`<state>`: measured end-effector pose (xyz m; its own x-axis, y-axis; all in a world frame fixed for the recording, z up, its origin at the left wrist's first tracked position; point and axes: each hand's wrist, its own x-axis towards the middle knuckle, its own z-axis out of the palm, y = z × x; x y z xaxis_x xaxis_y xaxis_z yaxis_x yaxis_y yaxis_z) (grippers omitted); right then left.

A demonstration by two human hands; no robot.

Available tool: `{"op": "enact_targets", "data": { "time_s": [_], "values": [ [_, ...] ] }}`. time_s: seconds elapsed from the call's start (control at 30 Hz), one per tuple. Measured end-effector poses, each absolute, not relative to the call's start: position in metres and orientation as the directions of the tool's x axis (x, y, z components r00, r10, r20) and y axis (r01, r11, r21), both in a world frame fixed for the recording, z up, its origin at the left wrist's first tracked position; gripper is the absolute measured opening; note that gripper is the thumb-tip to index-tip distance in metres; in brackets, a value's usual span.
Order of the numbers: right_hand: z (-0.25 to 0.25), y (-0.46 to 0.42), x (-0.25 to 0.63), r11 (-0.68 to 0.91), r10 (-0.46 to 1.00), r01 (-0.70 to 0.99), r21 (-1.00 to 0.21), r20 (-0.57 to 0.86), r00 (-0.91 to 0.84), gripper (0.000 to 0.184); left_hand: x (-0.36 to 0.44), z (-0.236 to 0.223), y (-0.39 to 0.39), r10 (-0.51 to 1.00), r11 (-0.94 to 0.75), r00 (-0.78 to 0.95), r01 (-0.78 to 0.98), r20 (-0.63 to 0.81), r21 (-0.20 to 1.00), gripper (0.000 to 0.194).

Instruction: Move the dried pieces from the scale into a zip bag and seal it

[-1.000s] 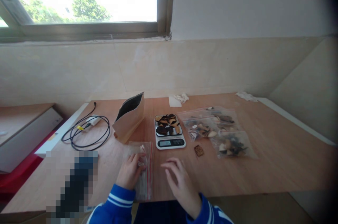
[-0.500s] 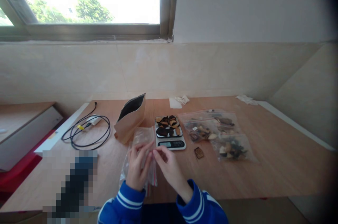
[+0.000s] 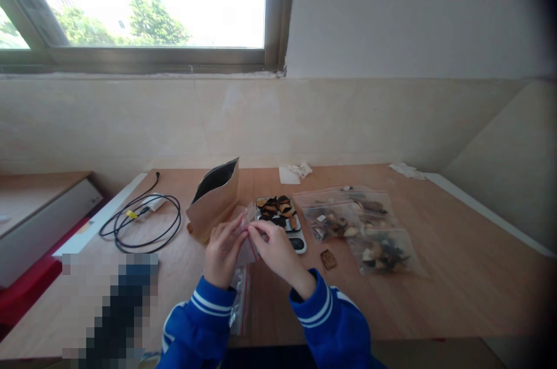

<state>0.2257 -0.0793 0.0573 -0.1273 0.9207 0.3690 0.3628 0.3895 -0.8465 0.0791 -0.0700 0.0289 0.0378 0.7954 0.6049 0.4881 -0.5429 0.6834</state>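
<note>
Both of my hands pinch a clear zip-lock bag (image 3: 249, 252) near its zip edge, in front of the kitchen scale. My left hand (image 3: 223, 252) grips the bag's side, and the fingers of my right hand (image 3: 275, 248) meet it at the edge. More clear zip-lock bags (image 3: 240, 305) lie on the table below, partly behind my left sleeve. Dried dark-and-tan slices (image 3: 276, 206) cover the pan of the white kitchen scale (image 3: 299, 244); my right hand hides part of its display. An open brown kraft pouch (image 3: 213, 201) stands left of the scale.
Filled zip-lock bags (image 3: 383, 250) of dried pieces lie to the right, near a small brown block (image 3: 328, 259). A coiled black cable (image 3: 176, 224) and a blurred-out dark object (image 3: 122, 305) lie left. Crumpled tissue (image 3: 300, 170) sits at the back.
My hands have moved up and forward, lifting one zip-lock bag off the others toward the scale. The right hand now covers part of the scale's display. The view has tilted slightly.
</note>
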Motion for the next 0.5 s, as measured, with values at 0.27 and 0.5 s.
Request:
{"op": "enact_targets", "data": {
  "time_s": [0.27, 0.5],
  "values": [
    [0.026, -0.075, 0.249, 0.180, 0.966, 0.304, -0.935, 0.227, 0.126, 0.023, 0.063, 0.043, -0.061, 0.729, -0.457, -0.320, 0.431, 0.605, 0.778, 0.023],
    [0.009, -0.055, 0.297, 0.320, 0.864, 0.570, -0.756, 0.480, 0.151, 0.029, 0.088, 0.018, -0.029, 0.752, -0.529, -0.205, 0.381, 0.627, 0.759, 0.024]
  ]
}}
